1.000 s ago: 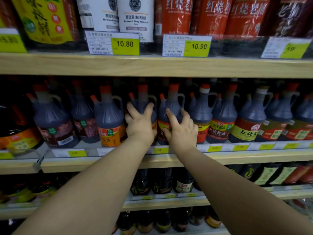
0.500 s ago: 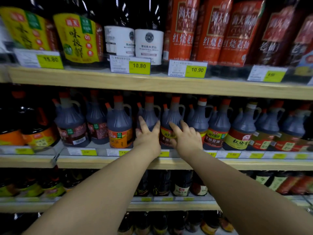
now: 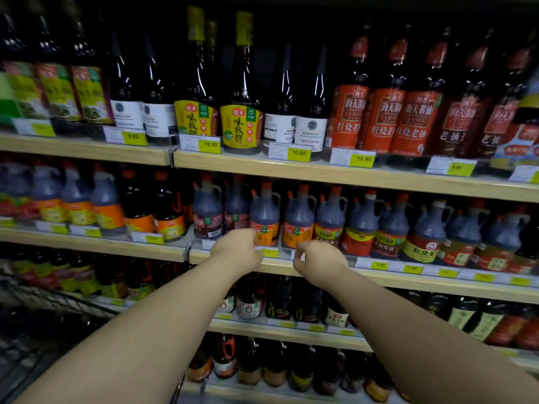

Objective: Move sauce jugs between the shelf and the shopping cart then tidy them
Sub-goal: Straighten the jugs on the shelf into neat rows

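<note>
Two orange-labelled sauce jugs stand side by side on the middle shelf [image 3: 437, 285], the left jug [image 3: 264, 212] and the right jug [image 3: 299, 217], within a longer, blurred row. Just before them, two hands hover at the shelf edge: left hand [image 3: 237, 249], right hand [image 3: 319, 262], fingers curled, gripping nothing.
</note>
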Demonstrator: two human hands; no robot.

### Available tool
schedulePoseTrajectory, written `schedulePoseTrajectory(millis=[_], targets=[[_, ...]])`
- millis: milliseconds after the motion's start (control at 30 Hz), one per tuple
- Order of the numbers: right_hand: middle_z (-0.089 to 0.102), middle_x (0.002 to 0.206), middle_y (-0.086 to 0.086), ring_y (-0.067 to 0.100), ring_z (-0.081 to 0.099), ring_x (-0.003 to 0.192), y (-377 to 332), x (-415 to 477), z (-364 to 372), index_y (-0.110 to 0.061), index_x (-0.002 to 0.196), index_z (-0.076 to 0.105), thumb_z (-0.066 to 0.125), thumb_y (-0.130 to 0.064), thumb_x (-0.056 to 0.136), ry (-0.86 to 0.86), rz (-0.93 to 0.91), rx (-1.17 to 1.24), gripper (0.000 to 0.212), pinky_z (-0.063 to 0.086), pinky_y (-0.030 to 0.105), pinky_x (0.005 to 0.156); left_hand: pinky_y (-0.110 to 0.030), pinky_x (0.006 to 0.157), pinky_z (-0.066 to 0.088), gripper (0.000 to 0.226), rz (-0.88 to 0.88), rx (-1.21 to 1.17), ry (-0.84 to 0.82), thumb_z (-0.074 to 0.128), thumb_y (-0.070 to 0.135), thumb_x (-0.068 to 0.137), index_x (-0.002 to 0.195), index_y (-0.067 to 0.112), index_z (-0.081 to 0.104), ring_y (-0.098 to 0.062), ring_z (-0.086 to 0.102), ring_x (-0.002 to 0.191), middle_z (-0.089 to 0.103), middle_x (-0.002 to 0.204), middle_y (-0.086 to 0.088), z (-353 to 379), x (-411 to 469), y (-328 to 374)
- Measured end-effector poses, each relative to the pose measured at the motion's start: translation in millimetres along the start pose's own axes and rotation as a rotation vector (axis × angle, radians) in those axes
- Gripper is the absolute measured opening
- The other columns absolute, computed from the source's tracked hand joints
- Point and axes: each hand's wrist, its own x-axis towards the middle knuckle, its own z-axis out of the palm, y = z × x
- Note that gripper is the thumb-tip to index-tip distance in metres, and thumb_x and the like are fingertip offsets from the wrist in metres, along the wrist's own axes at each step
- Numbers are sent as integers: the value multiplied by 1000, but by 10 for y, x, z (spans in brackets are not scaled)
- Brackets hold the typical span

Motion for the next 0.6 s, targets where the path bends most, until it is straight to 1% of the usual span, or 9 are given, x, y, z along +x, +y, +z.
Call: schedulePoseTrajectory(millis=[67, 167, 300, 367, 433, 500, 567, 600], targets=[[62, 109, 4, 27, 57, 102, -189, 67, 27, -21, 103, 62, 50, -34, 90, -30, -63, -3, 22, 46, 34, 73, -32, 81, 48, 29, -14, 2, -8, 54, 31, 84, 111, 20, 59, -26, 57, 106, 61, 116, -4, -40, 47, -159], [61, 113, 4, 26, 56, 104, -382, 290, 156, -22, 106, 60, 51, -38, 90, -38, -91, -17, 25, 45, 33, 75, -35, 88, 49, 38, -2, -18, -12, 55, 32, 83, 119, 20, 54, -26, 55, 112, 59, 122, -4, -26, 262, -375], [51, 121, 8, 30, 48, 115, -506, 709, 471, -19, 126, 48, 51, -37, 89, 59, -11, -40, 41, 44, 35, 83, -39, 95, 45, 51, 36, -19, 10, 59, 29, 82, 129, 19, 45, -30, 48, 121, 50, 130, -9, 116, 683, -656], [50, 121, 9, 32, 47, 113, -547, 925, 657, -19, 131, 45, 54, -36, 86, 157, 42, -59, 48, 45, 39, 84, -40, 99, 42, 58, 64, -30, 31, 58, 25, 82, 136, 19, 37, -31, 43, 125, 44, 136, -9, 218, 906, -788], [55, 115, 10, 34, 55, 105, -594, 1129, 810, -21, 130, 51, 67, -33, 76, 278, 91, -56, 57, 48, 38, 77, -38, 105, 37, 64, 102, -48, 71, 54, 17, 85, 144, 19, 28, -31, 37, 132, 33, 147, -11, 319, 1105, -878], [62, 109, 12, 34, 62, 93, -632, 1324, 942, -24, 124, 58, 79, -34, 62, 401, 134, -77, 65, 52, 37, 67, -36, 111, 29, 69, 133, -50, 113, 52, 13, 88, 148, 22, 18, -31, 24, 141, 13, 157, -13, 401, 1264, -895], [62, 113, 17, 37, 62, 95, -682, 1483, 1055, -26, 124, 58, 81, -36, 59, 485, 186, -61, 70, 53, 40, 68, -37, 113, 27, 73, 149, -79, 161, 51, 10, 90, 149, 25, 12, -31, 11, 145, -3, 159, -11, 472, 1398, -868], [60, 116, 20, 39, 62, 98, -700, 1560, 1107, -26, 124, 58, 82, -38, 58, 513, 206, -43, 72, 53, 42, 70, -39, 113, 28, 74, 141, -113, 182, 51, 9, 89, 149, 26, 12, -31, 8, 146, -7, 159, -11, 502, 1470, -850]])
